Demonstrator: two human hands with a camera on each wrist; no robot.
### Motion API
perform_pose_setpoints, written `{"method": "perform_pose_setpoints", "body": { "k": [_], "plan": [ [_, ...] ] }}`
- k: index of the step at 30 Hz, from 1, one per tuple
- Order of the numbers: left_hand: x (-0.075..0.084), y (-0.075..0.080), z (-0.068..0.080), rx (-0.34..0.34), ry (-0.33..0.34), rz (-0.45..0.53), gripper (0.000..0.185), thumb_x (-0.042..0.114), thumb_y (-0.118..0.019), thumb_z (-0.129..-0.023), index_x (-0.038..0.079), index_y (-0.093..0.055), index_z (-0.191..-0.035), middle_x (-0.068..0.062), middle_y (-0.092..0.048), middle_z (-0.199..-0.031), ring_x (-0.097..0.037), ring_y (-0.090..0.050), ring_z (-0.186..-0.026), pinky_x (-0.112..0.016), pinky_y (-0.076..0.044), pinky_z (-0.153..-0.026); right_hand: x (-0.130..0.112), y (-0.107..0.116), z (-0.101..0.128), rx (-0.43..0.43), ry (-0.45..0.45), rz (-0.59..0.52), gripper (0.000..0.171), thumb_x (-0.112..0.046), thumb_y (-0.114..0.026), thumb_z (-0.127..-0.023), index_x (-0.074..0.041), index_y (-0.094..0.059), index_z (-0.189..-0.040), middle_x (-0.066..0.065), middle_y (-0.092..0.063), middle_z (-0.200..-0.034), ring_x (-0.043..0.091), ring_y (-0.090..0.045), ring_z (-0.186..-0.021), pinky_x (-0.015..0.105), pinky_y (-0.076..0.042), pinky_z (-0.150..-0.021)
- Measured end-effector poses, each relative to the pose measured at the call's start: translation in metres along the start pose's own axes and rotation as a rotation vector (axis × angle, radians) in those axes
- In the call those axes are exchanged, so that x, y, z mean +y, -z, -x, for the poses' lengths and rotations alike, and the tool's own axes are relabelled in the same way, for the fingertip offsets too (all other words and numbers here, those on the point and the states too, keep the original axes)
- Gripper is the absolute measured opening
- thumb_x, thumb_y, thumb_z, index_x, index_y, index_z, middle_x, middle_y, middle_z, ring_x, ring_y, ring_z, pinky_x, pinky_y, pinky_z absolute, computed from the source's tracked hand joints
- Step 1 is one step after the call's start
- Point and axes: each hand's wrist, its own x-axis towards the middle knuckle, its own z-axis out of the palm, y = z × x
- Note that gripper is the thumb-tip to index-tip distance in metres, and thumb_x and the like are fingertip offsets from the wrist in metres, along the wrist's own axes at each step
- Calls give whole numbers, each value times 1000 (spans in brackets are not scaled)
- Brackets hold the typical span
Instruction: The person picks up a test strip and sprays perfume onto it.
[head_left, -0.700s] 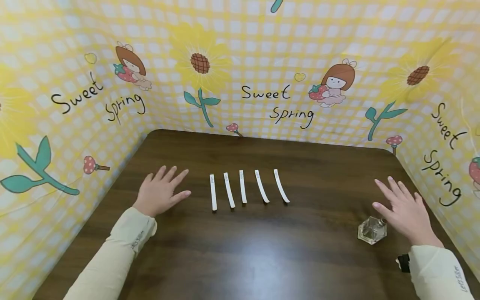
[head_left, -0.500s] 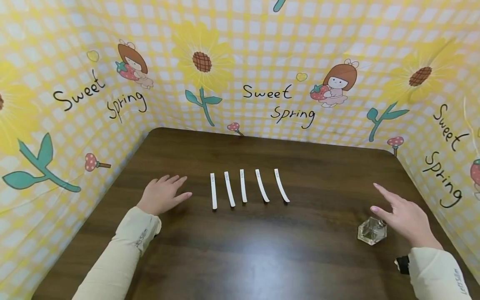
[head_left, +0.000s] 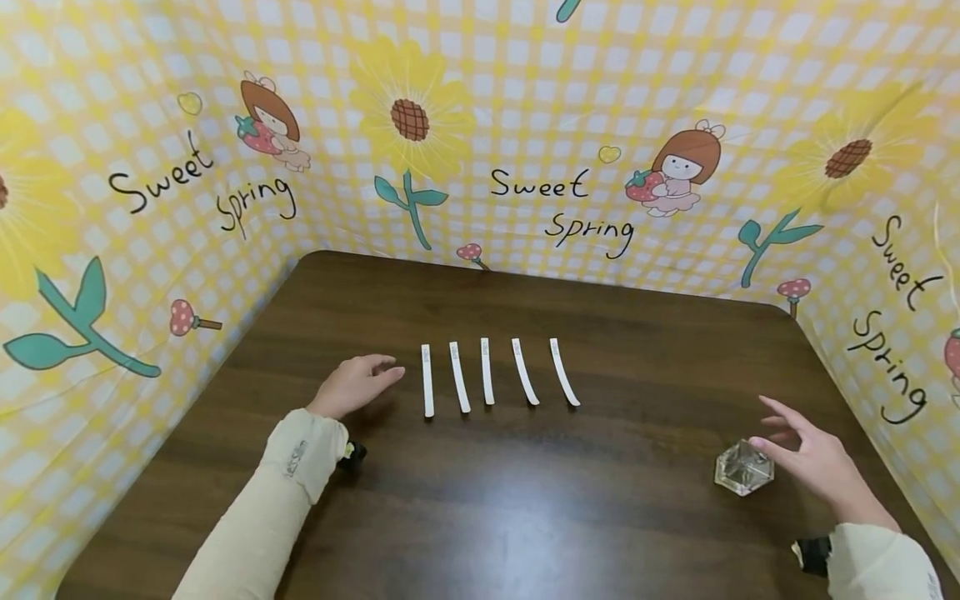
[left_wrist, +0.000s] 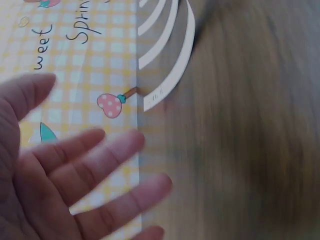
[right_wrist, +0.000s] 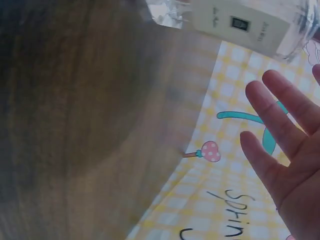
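Observation:
Several white paper strips lie side by side on the dark wooden table in the head view. My left hand hovers just left of the leftmost strip and holds nothing. In the left wrist view its fingers are spread and slightly bent, apart from the printed end of the nearest strip. At the right, a clear glass perfume bottle with six-sided outline stands on the table. My right hand is beside it, with the thumb near its top. A pale label shows on the bottle in the right wrist view, the fingers apart from it.
A yellow-and-white checked cloth with flowers and lettering rises along the back and both sides of the table. Dark wrist bands show at the sleeves. Light glares off the middle front of the table.
My left hand has moved right, closer to the leftmost strip, and turned onto its side. My right hand has come down towards the bottle, its fingers less spread. Strips and bottle have stayed put.

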Motion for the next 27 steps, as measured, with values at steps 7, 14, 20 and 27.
{"method": "perform_pose_setpoints", "body": {
  "k": [7, 14, 20, 27],
  "plan": [
    [8, -13, -11, -39, 193, 167, 51, 39, -53, -97, -1, -55, -128, -16, -68, -104, -26, -64, -73, -37, -52, -63, 11, -6, 7, 16, -12, -92, 65, -23, -66, -90, 3, -37, -141, 29, -59, -114, -20, -45, -82, 20, -45, -63],
    [16, -25, -14, -12, 291, 135, 41, 40, -58, -93, 4, -65, -112, -6, -67, -88, -19, -62, -56, -33, -50, -54, 14, -13, 11, -17, -38, -105, 63, -24, -70, -86, 6, -42, -135, 28, -61, -111, -17, -44, -83, 21, -46, -65],
    [20, -28, -16, -43, 351, 158, 38, 38, -60, -92, 2, -70, -99, -6, -70, -81, -19, -63, -54, -34, -53, -57, 17, -19, 16, -62, -54, -70, 65, -26, -78, -78, 5, -52, -128, 21, -66, -102, -2, -50, -83, 24, -44, -67],
    [16, -33, -21, -97, 391, 202, 34, 33, -68, -87, 3, -65, -73, -5, -66, -62, -16, -60, -46, -31, -53, -53, 17, -27, 19, -106, -56, -85, 66, -23, -80, -75, 8, -53, -126, 16, -67, -97, 1, -54, -80, 22, -44, -66]
  ]
}}
